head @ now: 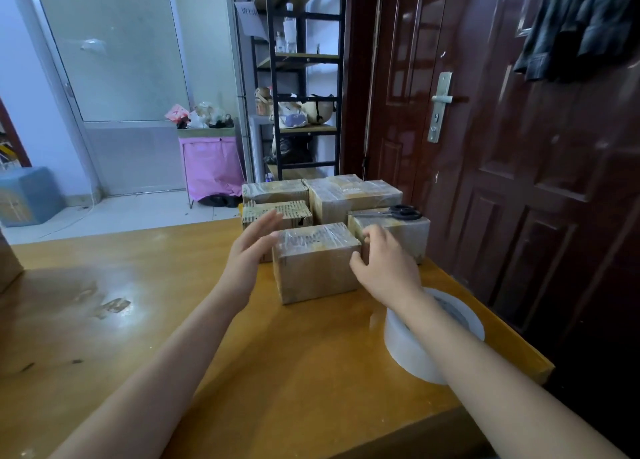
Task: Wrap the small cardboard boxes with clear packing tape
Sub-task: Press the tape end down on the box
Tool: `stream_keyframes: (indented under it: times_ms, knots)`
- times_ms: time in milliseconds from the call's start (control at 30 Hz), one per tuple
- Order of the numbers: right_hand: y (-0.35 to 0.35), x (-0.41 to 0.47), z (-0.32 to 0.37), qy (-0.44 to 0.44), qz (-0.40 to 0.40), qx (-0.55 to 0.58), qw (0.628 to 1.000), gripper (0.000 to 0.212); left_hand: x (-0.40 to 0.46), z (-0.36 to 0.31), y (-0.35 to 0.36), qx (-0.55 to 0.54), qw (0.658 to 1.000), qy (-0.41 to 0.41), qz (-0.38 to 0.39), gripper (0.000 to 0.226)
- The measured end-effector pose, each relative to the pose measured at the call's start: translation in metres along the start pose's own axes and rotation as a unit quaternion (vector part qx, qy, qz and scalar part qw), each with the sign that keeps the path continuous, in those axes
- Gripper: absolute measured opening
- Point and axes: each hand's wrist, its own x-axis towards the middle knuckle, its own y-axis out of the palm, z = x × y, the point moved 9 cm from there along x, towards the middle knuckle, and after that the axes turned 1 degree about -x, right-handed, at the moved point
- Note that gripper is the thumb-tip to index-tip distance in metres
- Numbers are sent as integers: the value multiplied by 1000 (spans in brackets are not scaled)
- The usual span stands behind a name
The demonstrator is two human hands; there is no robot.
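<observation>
Several small cardboard boxes stand grouped at the far right of the wooden table (138,320). The nearest box (317,264) is wrapped in shiny clear tape. My left hand (251,247) is at its left side with straight fingers, blurred, and I cannot tell if it touches. My right hand (384,264) rests against the box's right side, fingers curled over its upper right corner. A big roll of clear packing tape (412,347) lies flat under my right forearm. A box without tape (277,212) with bare corrugated edges sits behind my left hand.
Black-handled scissors (403,212) lie on top of a taped box (401,231) at the right. Two more taped boxes (349,195) stand at the back. A dark red door (519,147) is close to the table's right edge. Shelves and a pink bin stand beyond.
</observation>
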Motion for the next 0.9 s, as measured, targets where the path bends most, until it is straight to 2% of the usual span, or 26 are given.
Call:
stream_keyframes:
  times_ms: [67, 133, 167, 300, 433, 600, 767, 900]
  knots:
    - [-14, 2, 23, -85, -50, -33, 995, 46, 15, -2, -24, -10, 995, -11, -103, 30]
    - [-11, 5, 43, -160, -17, -59, 985, 55, 33, 5, -45, 32, 979, -46, -195, 31]
    - [-4, 7, 50, -183, 18, -75, 980, 59, 42, 13, -53, 60, 971, -77, -218, 39]
    - [27, 11, 53, -199, 120, -129, 964, 64, 71, 59, -66, 98, 938, -242, -228, 83]
    - [30, 12, 49, -187, 109, -105, 971, 58, 78, 94, -54, 62, 931, -321, -164, 82]
    - [28, 15, 49, -190, 101, -105, 971, 55, 79, 85, -51, 63, 938, -288, -183, 43]
    - [29, 13, 49, -188, 98, -93, 973, 55, 66, 67, -68, 16, 928, -261, -264, 35]
    - [27, 15, 52, -195, 91, -88, 973, 54, 64, 22, -86, 2, 930, -193, -311, 31]
